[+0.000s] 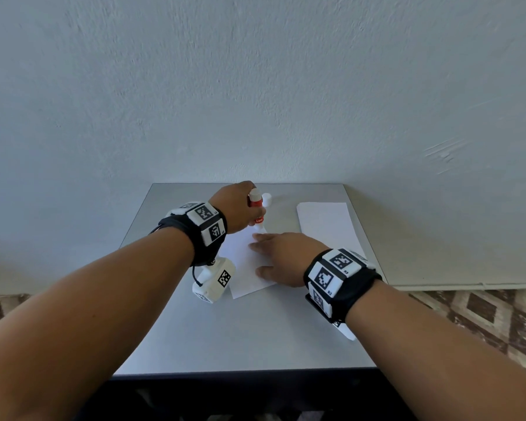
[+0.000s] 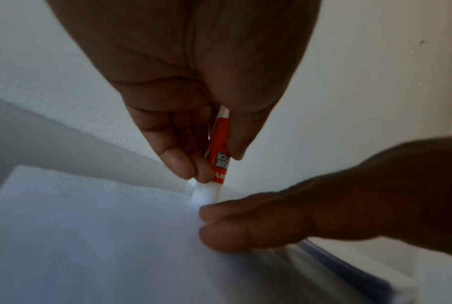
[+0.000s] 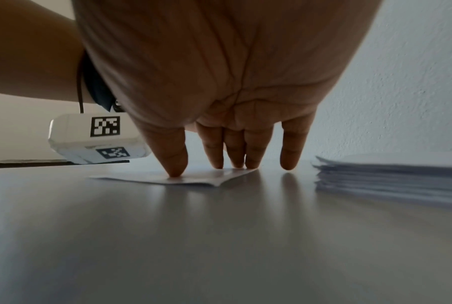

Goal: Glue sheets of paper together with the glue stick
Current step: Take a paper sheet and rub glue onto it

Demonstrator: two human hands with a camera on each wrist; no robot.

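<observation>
Head view, L to R: left hand [image 1: 236, 208] is wrapped round the glue stick [image 1: 255, 209], tip down on the sheet's [image 1: 246, 268] far corner, prob. to spread glue. Its cap [image 1: 267, 199] stands just behind. Right hand [image 1: 281, 258], fingers straight & spread, pins the sheet flat. Spare stack [image 1: 327, 223] waits at the right of the table [image 1: 255, 335].

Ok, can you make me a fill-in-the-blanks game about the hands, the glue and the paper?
1. The glue stick is held by the ____ hand.
2. The right hand presses flat on a single sheet of ____.
3. The stack of paper lies to the ____ of that sheet.
4. The body of the glue stick is white and ____.

Missing words: left; paper; right; red
</observation>
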